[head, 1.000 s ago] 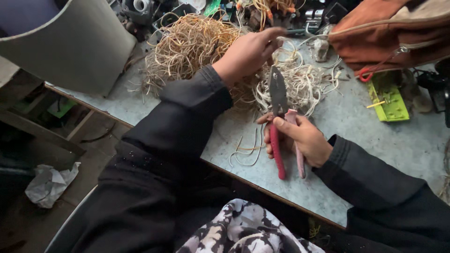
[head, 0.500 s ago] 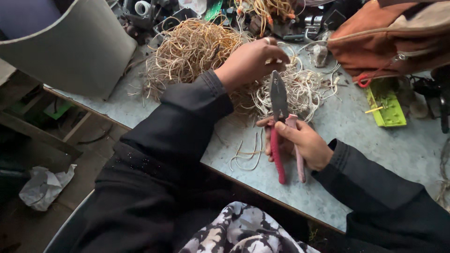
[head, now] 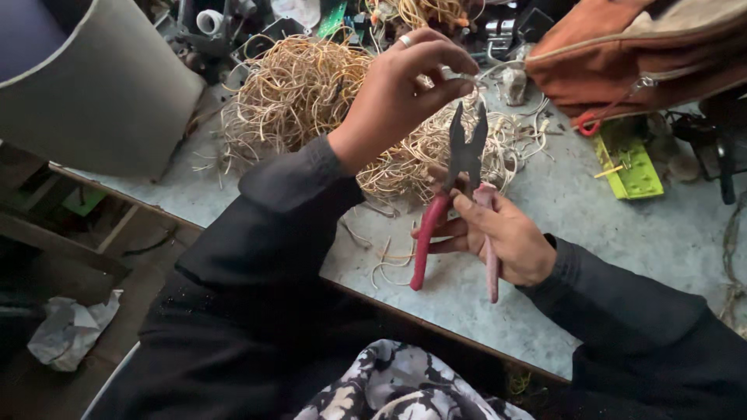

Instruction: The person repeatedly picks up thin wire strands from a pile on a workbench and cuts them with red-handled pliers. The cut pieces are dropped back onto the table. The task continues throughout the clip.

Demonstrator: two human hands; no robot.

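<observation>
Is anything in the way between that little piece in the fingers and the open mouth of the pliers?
Nothing visible. The left hand pinches a small pale wire piece just above the open jaws of the pliers, which the right hand holds upright. Only open air lies between them; the wire pile sits behind.

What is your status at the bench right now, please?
Right hand grips pink-handled pliers, jaws open, upright. Left hand pinches a pale wire piece just above them. Tangled wire pile behind.
</observation>
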